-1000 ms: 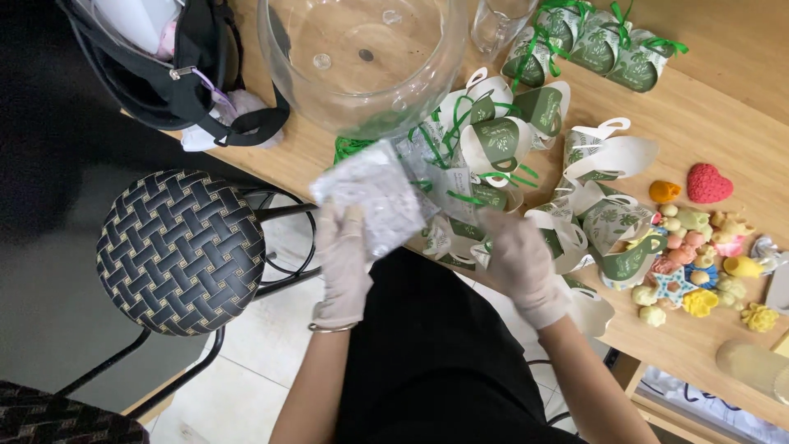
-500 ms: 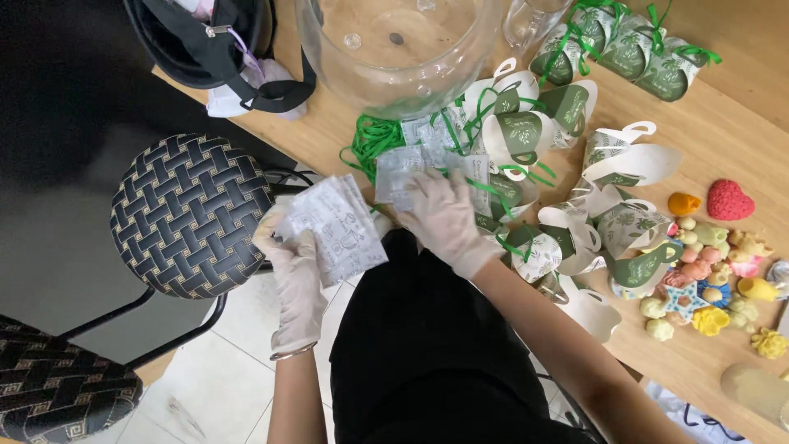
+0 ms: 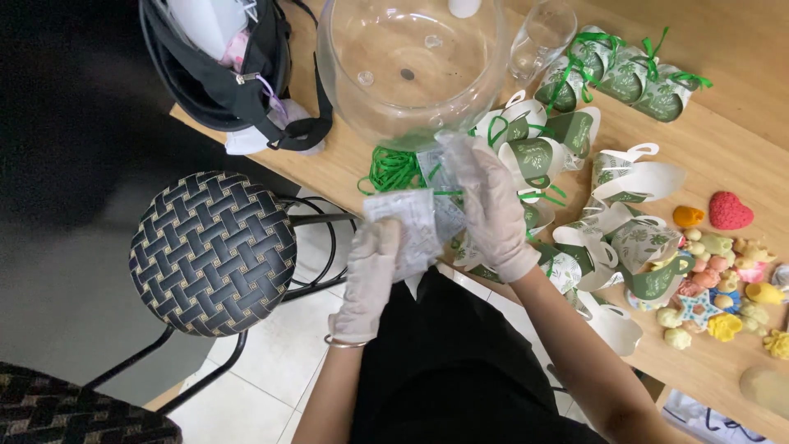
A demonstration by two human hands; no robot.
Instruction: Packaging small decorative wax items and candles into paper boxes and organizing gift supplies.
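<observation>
Both my hands wear pale thin gloves. My left hand grips a small stack of clear plastic bags at the wooden table's near edge. My right hand reaches forward, fingers pinching another clear plastic bag just below a big glass bowl. Under the right hand lie green-and-white paper favour boxes and a bundle of green ribbon.
A stool with a woven seat stands at my left. A black bag sits on the table's left end. A glass, closed ribboned boxes, and small coloured shaped soaps fill the right side.
My right hand has moved forward from the box pile up to the bowl's edge. My left hand with the bags has shifted right, closer to the table.
</observation>
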